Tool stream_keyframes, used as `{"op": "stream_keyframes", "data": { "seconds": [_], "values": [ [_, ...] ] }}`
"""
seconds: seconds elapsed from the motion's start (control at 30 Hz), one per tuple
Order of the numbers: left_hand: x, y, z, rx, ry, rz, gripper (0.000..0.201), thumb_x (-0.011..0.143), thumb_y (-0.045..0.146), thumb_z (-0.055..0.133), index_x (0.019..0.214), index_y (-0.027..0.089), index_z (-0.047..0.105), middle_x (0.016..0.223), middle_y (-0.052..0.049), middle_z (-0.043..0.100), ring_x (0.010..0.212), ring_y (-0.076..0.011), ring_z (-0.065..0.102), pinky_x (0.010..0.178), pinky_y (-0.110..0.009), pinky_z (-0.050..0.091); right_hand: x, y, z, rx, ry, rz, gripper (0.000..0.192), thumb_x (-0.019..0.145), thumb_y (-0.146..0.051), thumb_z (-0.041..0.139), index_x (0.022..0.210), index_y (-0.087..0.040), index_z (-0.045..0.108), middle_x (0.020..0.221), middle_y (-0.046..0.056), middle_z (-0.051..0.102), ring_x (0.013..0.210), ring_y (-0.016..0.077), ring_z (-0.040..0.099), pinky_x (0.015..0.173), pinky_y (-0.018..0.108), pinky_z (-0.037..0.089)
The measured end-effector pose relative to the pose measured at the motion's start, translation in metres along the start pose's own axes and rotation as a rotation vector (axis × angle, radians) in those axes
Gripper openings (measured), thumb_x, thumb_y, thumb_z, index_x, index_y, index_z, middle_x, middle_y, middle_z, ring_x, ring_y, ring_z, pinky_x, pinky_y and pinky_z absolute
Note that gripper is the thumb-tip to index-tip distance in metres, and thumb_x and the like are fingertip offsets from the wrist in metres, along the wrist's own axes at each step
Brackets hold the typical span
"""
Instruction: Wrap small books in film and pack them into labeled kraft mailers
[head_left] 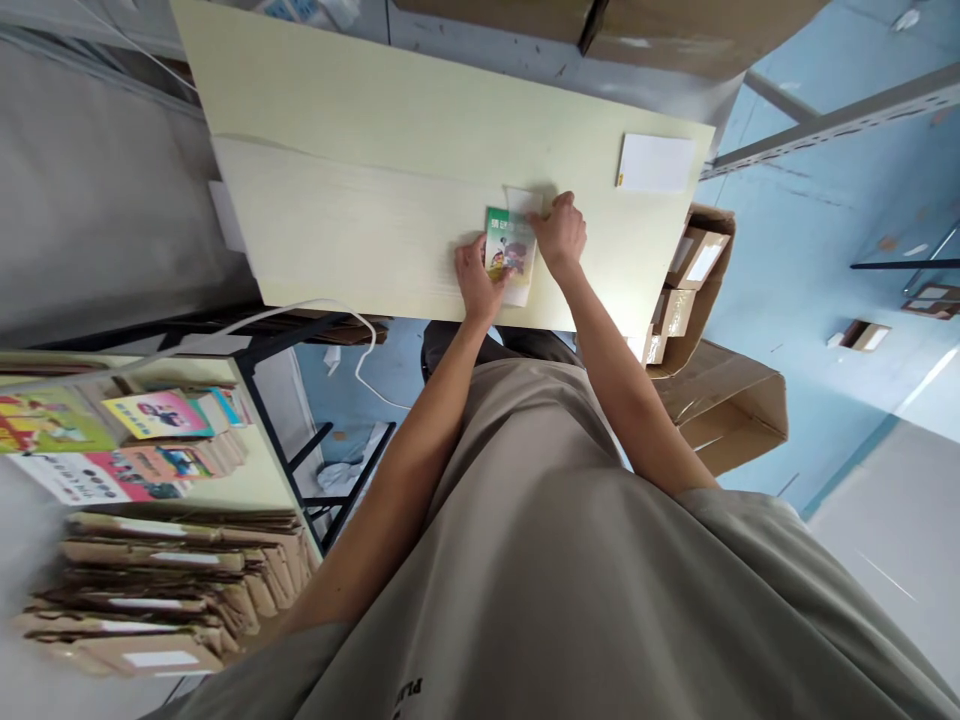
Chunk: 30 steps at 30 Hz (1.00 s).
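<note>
A pale wooden table [360, 190] carries a green booklet [510, 245] on a white sheet [519, 292] and a white card [655, 162].

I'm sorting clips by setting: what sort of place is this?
Probably a book packing or storeroom: stacked cardboard mailers, colourful booklets on a side shelf, open cartons beside the worktable.

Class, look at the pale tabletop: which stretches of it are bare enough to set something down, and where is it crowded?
Bare: the wide stretch of the table left of the green booklet, and the strip between the hands and the white card near the far right corner. Crowded: the near edge, where the left hand and right hand press the booklet over a white sheet.
</note>
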<state>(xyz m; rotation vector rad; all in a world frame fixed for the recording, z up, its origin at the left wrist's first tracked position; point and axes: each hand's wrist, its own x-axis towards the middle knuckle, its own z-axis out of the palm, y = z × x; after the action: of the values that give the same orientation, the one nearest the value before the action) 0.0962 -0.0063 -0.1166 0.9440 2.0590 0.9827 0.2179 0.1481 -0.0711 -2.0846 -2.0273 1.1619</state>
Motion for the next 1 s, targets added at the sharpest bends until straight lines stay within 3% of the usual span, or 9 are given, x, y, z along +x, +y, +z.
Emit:
{"op": "stream_keyframes", "data": {
  "seconds": [0.17,0.33,0.47,0.57,0.7,0.77,0.87,0.93,1.0],
  "values": [
    [-0.001,0.001,0.002,-0.018,-0.019,-0.003,0.07,0.093,0.042,0.101,0.147,0.022,0.062,0.133,-0.016,0.069,0.148,-0.0416,0.061,0.134,-0.065,0.042,0.007,-0.007,-0.004,-0.062,-0.092,0.09,0.05,0.121,-0.063,0.053,0.113,-0.017,0.071,0.118,0.02,0.08,0.127,0.0349,0.076,0.113,0.056,0.062],
    [-0.012,0.009,-0.002,-0.077,0.003,0.031,0.063,0.094,0.044,0.097,0.146,0.027,0.066,0.142,-0.019,0.066,0.152,-0.0428,0.058,0.135,-0.065,0.041,0.01,-0.013,-0.01,-0.144,-0.117,0.053,0.041,0.12,-0.053,0.062,0.105,-0.017,0.072,0.115,0.018,0.081,0.122,0.0293,0.078,0.116,0.048,0.06],
    [-0.02,0.02,0.0,-0.092,-0.008,0.015,0.042,0.099,0.059,0.087,0.12,0.026,0.073,0.142,-0.021,0.062,0.152,-0.0458,0.054,0.136,-0.067,0.039,0.019,-0.002,-0.008,-0.052,-0.093,-0.018,0.041,0.115,-0.058,0.063,0.1,-0.021,0.075,0.096,0.012,0.081,0.111,0.0342,0.084,0.107,0.056,0.066],
    [-0.025,0.031,0.009,-0.08,-0.007,-0.022,0.053,0.095,0.075,0.084,0.105,0.024,0.072,0.144,-0.024,0.059,0.156,-0.0517,0.048,0.135,-0.069,0.041,0.023,0.0,-0.009,-0.007,-0.106,-0.03,0.042,0.116,-0.055,0.062,0.099,-0.019,0.075,0.087,0.01,0.08,0.106,0.0332,0.085,0.105,0.055,0.067],
    [-0.029,0.043,0.026,-0.085,0.07,-0.045,0.076,0.081,0.085,0.092,0.115,0.022,0.069,0.151,-0.025,0.055,0.163,-0.0563,0.037,0.126,-0.068,0.051,0.023,-0.009,-0.014,-0.063,-0.143,0.038,0.02,0.112,-0.033,0.069,0.107,-0.013,0.072,0.09,0.011,0.082,0.101,0.0275,0.084,0.106,0.047,0.064],
    [-0.03,0.044,0.031,-0.076,0.076,-0.057,0.079,0.079,0.085,0.094,0.119,0.022,0.068,0.154,-0.026,0.054,0.164,-0.057,0.035,0.123,-0.067,0.053,0.023,-0.011,-0.018,-0.066,-0.149,0.037,0.019,0.112,-0.031,0.069,0.115,-0.013,0.071,0.094,0.01,0.083,0.1,0.0264,0.085,0.107,0.047,0.064],
    [-0.031,0.04,0.033,-0.042,0.078,-0.06,0.074,0.083,0.079,0.095,0.12,0.021,0.069,0.154,-0.027,0.055,0.162,-0.0579,0.037,0.121,-0.068,0.053,0.019,-0.008,-0.027,-0.12,-0.103,-0.079,0.031,0.112,-0.039,0.071,0.127,-0.012,0.068,0.111,0.016,0.083,0.114,0.0331,0.084,0.114,0.054,0.062],
    [-0.031,0.035,0.03,-0.036,0.098,-0.039,0.066,0.084,0.073,0.097,0.117,0.023,0.07,0.152,-0.025,0.057,0.161,-0.0563,0.04,0.122,-0.067,0.054,0.013,-0.005,-0.033,-0.134,-0.059,-0.261,0.034,0.111,-0.043,0.073,0.131,-0.016,0.066,0.128,0.02,0.08,0.134,0.0404,0.077,0.121,0.061,0.059],
    [-0.031,0.032,0.027,-0.026,0.112,-0.028,0.058,0.084,0.067,0.1,0.112,0.025,0.072,0.149,-0.022,0.059,0.158,-0.0543,0.044,0.122,-0.068,0.054,0.004,-0.005,-0.036,-0.101,-0.116,-0.459,0.027,0.113,-0.043,0.071,0.13,-0.021,0.068,0.14,0.018,0.077,0.151,0.0425,0.066,0.129,0.064,0.053]
  ]
}}
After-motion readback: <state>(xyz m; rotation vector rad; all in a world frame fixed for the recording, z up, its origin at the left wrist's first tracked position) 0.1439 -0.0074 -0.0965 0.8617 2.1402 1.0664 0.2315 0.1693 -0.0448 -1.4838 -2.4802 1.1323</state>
